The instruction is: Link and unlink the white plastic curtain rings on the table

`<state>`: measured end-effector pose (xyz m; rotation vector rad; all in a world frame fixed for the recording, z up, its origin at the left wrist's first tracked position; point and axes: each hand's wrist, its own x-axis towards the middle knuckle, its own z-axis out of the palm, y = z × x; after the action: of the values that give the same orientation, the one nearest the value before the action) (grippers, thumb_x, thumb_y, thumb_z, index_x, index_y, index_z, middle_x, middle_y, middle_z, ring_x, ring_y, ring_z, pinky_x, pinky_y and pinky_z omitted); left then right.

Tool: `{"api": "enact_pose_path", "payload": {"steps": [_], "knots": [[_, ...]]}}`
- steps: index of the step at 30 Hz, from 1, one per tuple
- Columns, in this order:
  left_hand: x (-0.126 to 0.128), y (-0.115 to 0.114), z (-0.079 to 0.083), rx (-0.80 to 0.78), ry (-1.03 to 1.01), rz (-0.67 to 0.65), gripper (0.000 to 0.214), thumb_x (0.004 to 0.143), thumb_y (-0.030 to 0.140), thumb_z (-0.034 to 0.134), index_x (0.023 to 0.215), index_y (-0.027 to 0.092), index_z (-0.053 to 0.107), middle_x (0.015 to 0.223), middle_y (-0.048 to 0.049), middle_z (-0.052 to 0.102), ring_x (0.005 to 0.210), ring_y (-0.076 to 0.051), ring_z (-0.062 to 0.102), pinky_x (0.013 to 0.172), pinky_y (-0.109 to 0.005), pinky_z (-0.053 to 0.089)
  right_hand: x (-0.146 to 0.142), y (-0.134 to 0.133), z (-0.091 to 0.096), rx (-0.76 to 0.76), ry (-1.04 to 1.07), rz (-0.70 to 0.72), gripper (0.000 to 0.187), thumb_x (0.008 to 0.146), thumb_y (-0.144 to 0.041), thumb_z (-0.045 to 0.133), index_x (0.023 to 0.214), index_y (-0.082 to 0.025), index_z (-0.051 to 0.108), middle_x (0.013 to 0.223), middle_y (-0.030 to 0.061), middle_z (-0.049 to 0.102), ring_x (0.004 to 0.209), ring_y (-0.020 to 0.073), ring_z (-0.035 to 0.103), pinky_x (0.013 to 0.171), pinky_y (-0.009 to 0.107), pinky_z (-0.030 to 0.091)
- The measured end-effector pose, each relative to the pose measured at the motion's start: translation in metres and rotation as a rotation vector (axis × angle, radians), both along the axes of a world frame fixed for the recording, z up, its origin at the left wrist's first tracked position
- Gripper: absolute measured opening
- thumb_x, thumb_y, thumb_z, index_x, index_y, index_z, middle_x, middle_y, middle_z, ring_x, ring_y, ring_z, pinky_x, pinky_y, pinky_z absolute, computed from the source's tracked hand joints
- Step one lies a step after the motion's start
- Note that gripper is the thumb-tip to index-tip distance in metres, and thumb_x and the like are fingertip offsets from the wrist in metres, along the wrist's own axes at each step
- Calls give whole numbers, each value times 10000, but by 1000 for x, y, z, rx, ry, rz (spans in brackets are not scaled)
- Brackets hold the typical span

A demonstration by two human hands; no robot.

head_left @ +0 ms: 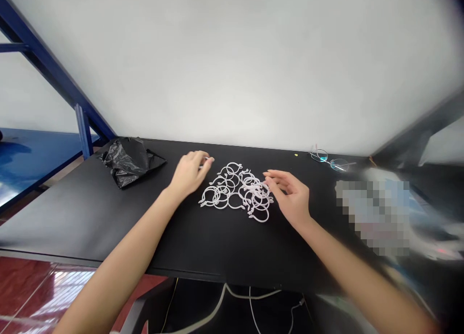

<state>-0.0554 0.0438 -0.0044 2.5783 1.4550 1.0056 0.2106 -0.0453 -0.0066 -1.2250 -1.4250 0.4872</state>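
Because the white rings lie overlapped in one loose heap on the counter, with small knobbed ends jutting out, the likeliest trouble is snagging: lifting one could drag its neighbours along or scatter them. Thin and much alike, they could also be picked up two at a time without it being noticed. The right hand is at the heap's right side, thumb and index finger nearly together at a ring's edge; whether they grip it I cannot tell. The left hand is just beyond the upper left of the heap, fingers curled towards the thumb, and whether something small and pale is pinched there is too unclear to say.

Left of the left hand, a crumpled black plastic bag takes up the far corner, well apart from the rings. Near the wall on the right, eyeglasses rest where a wide sweep of the right forearm might knock them. A blurred, pixelated object crowds that same side. Below the front edge hang pale cables; a ring pushed off could drop among them.
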Motion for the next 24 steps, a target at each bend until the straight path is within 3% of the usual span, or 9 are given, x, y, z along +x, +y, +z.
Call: {"api": "enact_pose_path", "payload": {"steps": [4,8,16,20,24], "knots": [[-27,26,-17,-37,54,161,341,976,452,389,965,174,584,915,-88,683,910,-255,594,834,-374,457,20,17,-3,-106,-134,-51,206,818,-347,655,939,-193,717,942,77,725,819,211,699,673,336,603],[-29,28,-29,-65,166,211,360,961,442,400,917,158,617,951,-126,619,916,-281,573,825,-402,471,26,24,-11,-232,-242,-17,219,773,-357,683,896,-180,727,837,73,727,760,216,690,647,341,584],[-26,23,-29,-117,259,259,275,925,358,469,999,141,621,1044,-144,568,965,-314,555,824,-428,474,25,25,-16,-294,-294,15,208,761,-342,683,867,-167,718,777,69,727,667,196,665,621,333,553],[-18,16,-16,-94,187,186,295,951,373,441,1047,148,606,1094,-138,572,992,-304,546,847,-434,465,27,25,-17,-276,-251,42,173,759,-307,686,854,-165,713,773,70,736,697,208,691,649,340,570],[2,-4,1,-79,130,-40,316,983,387,402,1124,165,576,1161,-120,577,1058,-275,540,942,-450,434,28,23,-13,-184,-236,12,146,764,-276,686,857,-167,714,765,60,736,706,207,696,685,351,577]]}}
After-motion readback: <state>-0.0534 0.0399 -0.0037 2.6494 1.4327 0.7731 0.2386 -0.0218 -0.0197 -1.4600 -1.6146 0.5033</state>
